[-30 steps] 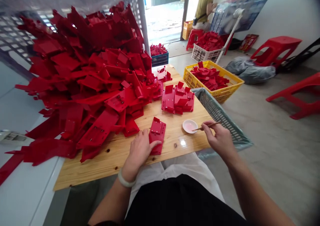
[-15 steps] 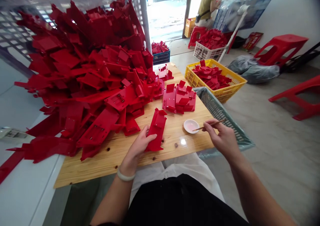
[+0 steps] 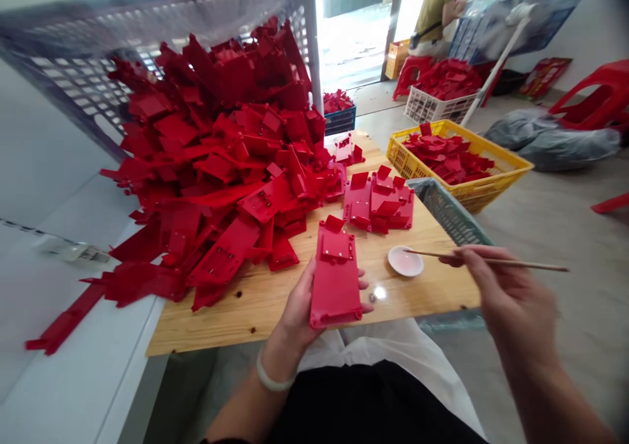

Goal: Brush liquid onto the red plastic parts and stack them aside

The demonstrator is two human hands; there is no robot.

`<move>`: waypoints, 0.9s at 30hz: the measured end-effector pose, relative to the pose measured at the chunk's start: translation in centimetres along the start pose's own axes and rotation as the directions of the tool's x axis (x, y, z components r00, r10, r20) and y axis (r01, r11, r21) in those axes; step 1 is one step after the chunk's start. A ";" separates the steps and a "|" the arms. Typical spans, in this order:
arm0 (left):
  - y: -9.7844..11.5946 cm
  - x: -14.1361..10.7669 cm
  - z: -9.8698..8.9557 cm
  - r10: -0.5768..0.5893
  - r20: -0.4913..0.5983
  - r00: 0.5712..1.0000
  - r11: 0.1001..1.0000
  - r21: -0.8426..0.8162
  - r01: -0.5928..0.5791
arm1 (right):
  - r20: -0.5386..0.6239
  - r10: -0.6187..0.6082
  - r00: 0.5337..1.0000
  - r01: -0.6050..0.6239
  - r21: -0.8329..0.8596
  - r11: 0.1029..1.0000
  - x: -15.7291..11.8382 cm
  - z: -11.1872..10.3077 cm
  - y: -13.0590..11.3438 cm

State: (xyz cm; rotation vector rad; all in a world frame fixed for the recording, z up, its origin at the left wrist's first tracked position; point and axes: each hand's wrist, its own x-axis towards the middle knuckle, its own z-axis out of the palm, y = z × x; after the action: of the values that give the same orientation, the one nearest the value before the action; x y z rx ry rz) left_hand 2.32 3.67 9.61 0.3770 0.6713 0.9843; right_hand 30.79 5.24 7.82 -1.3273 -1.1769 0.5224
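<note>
Fingers point(image 3: 479, 274) grasp one red panel point(image 3: 337, 290) (left hand point(image 3: 299, 303)) and one thin stick point(image 3: 543, 266) (right hand point(image 3: 518, 310)) near one white dish point(image 3: 405, 264).

red part point(image 3: 337, 283): flat oblong plastic plate, glossy, flap standing at far end, smaller raised panel with shiny dots below it, ridge along near edge; long side points away from body, propped on left hand point(image 3: 299, 303), fingertips showing past right edge

thin brown stick point(image 3: 521, 263): pinched in right hand point(image 3: 518, 313), near level, tip over dish, contact unclear

dish point(image 3: 405, 268): small, round, white, pale pinkish inside, sits upright on desk point(image 3: 211, 326), right of red part
</note>
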 end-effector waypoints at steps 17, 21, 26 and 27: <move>-0.8 -1.9 2.5 -0.035 0.022 0.999 0.998 0.052 0.034 | 0.084 -0.253 0.964 0.229 0.225 0.947 -4.2 3.8 -5.9; -0.9 -2.0 2.7 -0.047 0.038 0.998 0.997 0.060 0.044 | 0.079 -0.284 0.956 0.262 0.211 0.942 -4.2 4.1 -6.0; -1.0 -2.0 2.7 -0.034 0.029 0.999 0.998 0.047 0.032 | 0.087 -0.304 0.949 0.285 0.188 0.940 -4.2 4.0 -6.1; -1.0 -2.0 2.8 -0.034 0.029 0.999 0.998 0.046 0.032 | 0.089 -0.300 0.950 0.281 0.182 0.942 -4.2 4.0 -6.0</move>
State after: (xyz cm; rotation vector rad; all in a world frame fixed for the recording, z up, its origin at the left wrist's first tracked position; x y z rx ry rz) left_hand 4.05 1.48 11.77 0.4183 0.6720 0.9316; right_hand 23.81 2.05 11.14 -0.9681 -1.3674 0.4751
